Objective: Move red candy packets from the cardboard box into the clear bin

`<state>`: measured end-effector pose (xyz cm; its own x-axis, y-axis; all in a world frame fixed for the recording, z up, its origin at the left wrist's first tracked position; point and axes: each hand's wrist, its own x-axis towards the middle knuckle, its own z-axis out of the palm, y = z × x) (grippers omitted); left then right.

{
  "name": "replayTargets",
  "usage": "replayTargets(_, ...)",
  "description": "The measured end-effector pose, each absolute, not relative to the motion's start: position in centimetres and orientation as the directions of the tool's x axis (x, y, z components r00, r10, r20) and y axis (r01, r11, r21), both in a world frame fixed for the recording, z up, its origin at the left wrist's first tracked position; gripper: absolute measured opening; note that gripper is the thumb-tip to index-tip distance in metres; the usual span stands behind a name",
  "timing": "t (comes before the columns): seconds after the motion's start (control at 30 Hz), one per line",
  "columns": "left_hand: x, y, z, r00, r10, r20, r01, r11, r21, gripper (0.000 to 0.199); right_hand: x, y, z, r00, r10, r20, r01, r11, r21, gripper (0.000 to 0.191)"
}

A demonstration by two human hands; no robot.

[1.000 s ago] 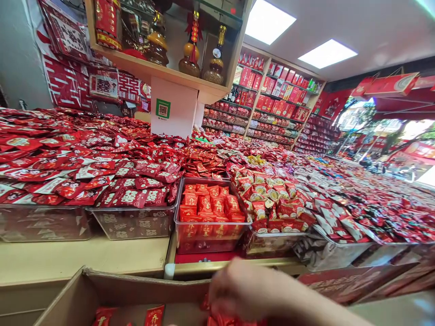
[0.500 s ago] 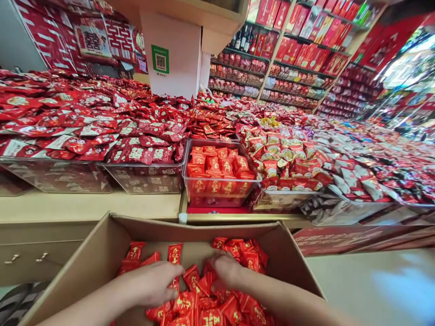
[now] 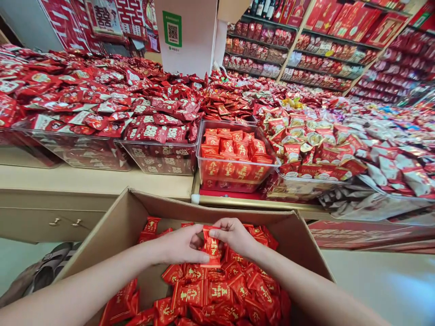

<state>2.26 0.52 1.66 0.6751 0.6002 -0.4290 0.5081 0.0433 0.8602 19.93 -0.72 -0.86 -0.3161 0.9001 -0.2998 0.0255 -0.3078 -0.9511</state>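
Both my hands meet over an open cardboard box and hold a small red candy packet with gold lettering. My right hand pinches its upper part, thumb across the front. My left hand closes on its left side, the thumb by the lower edge; whether other packets sit behind it is hidden. Beneath my hands lie many loose packets of the same kind, heaped toward the near and right side of the box. Straight ahead, a clear plastic bin holds the same red packets standing in rows.
Bins of wrapped sweets line the counter, with dark red packets to the left and durian packets to the right. A white panel with a QR code rises behind. At lower left, a sandalled foot shows beside the box.
My hands have come together from apart among the loose packets and lifted one red packet between them. The view has tilted down, bringing the foot into clearer sight.
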Motion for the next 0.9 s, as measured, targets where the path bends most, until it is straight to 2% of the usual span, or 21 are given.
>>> replayTargets(0.13,3.3,-0.5,2.1,0.707,0.570,-0.418,0.375,0.199,0.905,0.033,19.3,-1.3,0.6,-0.294,0.910,-0.291,-0.138,-0.342,-0.929,0.027)
replayTargets(0.27,3.6,-0.5,3.4,0.712,0.556,-0.430,0.250,0.371,0.894,0.031,19.6,-1.6,1.0,-0.282,0.903,-0.324,-0.276,-0.399,-0.874,0.024)
replayTargets(0.4,3.1,0.4,4.7,0.671,0.601,-0.433,0.255,0.362,0.897,0.040,19.8,-1.4,1.9,-0.247,0.923,-0.295,-0.363,-0.371,-0.855,0.023)
replayTargets(0.47,2.7,0.9,5.1,0.591,0.687,-0.422,0.291,0.306,0.906,0.031,20.0,-1.4,2.7,-0.199,0.957,-0.212,-0.331,-0.269,-0.905,0.019)
replayTargets(0.53,2.4,1.1,5.6,0.503,0.774,-0.385,0.288,0.270,0.919,0.026,20.1,-1.6,3.5,-0.141,0.990,-0.026,-0.208,-0.055,-0.977,0.012)
replayTargets(0.6,2.2,1.0,6.1,0.455,0.790,-0.411,0.209,0.354,0.912,0.029,20.2,-1.9,4.2,-0.138,0.961,0.241,-0.026,0.240,-0.970,0.007)
replayTargets(0.67,2.1,0.8,6.7,0.480,0.740,-0.472,0.039,0.519,0.854,0.035,20.2,-2.1,4.3,-0.219,0.882,0.417,0.098,0.445,-0.890,0.014)
replayTargets(0.77,2.1,0.4,7.1,0.543,0.700,-0.464,-0.151,0.626,0.765,0.036,19.9,-2.4,3.8,-0.314,0.854,0.415,0.146,0.475,-0.868,0.020)
replayTargets(0.9,2.3,0.5,6.4,0.540,0.768,-0.344,-0.130,0.480,0.868,0.038,19.5,-2.3,2.9,-0.393,0.813,0.429,0.206,0.532,-0.821,0.022)
